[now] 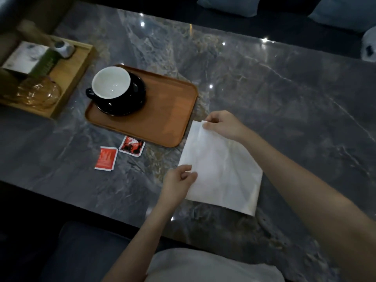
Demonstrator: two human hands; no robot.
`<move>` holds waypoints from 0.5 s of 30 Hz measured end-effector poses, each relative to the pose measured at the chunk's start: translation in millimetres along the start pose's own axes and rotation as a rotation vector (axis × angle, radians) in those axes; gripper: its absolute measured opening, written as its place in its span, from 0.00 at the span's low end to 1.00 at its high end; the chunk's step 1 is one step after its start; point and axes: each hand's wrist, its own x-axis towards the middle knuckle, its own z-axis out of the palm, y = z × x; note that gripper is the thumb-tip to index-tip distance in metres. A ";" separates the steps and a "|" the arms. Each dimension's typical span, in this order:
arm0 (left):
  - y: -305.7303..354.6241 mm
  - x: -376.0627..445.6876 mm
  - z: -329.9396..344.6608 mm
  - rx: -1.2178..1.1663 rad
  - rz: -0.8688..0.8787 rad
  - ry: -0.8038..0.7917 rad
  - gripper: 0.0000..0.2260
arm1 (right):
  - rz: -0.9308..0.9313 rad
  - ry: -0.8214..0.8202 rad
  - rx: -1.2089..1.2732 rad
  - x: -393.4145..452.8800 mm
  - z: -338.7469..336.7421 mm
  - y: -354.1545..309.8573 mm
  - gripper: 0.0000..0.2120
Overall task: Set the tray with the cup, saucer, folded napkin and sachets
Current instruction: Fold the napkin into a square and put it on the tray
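A brown tray (166, 110) lies on the dark marble table. On its left end a black cup with a white inside (110, 82) stands on a black saucer (130, 104). Two red sachets (105, 158) (132, 146) lie on the table just in front of the tray. A white napkin (221, 169) lies flat to the right of the tray. My right hand (221, 124) pinches its far left corner. My left hand (179, 183) pinches its near left corner.
A light wooden tray (79, 64) at the far left holds a glass jar, a box and a small grey object. Cushions sit beyond the table's far edge. The table edge runs close to my body, with a dark seat below.
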 end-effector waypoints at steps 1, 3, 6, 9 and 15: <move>-4.0 1.1 -4.5 0.007 -0.020 0.020 0.08 | 0.010 0.011 0.003 5.1 4.9 0.8 0.04; -10.5 2.4 -12.6 0.071 -0.028 0.058 0.10 | 0.026 0.018 -0.007 13.8 12.8 2.7 0.03; -19.6 4.9 -22.1 0.204 -0.017 0.110 0.10 | 0.017 0.015 -0.078 22.7 19.8 4.0 0.04; -25.6 6.3 -24.6 0.338 0.051 0.137 0.05 | 0.010 0.022 -0.142 28.3 23.4 3.6 0.08; -24.5 9.6 -23.1 0.400 0.075 0.251 0.07 | 0.021 -0.013 -0.270 36.8 28.4 -1.1 0.10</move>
